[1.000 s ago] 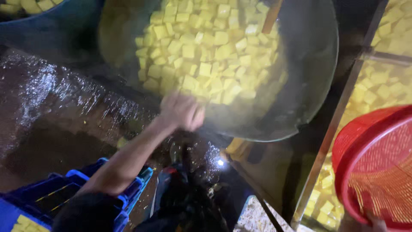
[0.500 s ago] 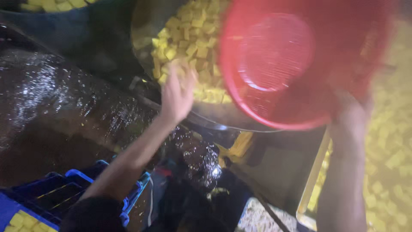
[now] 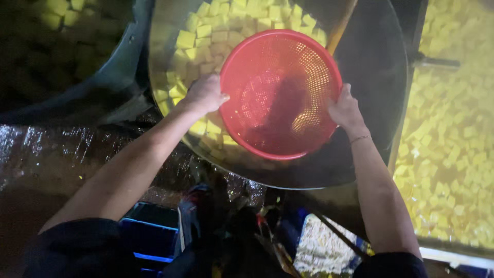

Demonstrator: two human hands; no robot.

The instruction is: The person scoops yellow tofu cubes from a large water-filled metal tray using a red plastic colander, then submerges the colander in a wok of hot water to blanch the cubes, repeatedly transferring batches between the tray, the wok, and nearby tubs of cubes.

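Colander (image 3: pixel 280 92), red, between my left hand (image 3: pixel 206 93) and right hand (image 3: pixel 345 109), both clamped on opposite rims, over pan (image 3: pixel 375 67).

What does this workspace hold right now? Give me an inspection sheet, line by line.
Surface: wet dark floor, glistening.
Job's things: red perforated basket held over a large round metal pan of yellow cubes.
Clutter: blue crate below; wooden handle resting in the pan.
Hands: left hand and right hand each grip the basket's rim on opposite sides.
Cables: nothing seen.
Surroundings: tray of yellow cubes at right; second dark vessel at upper left.
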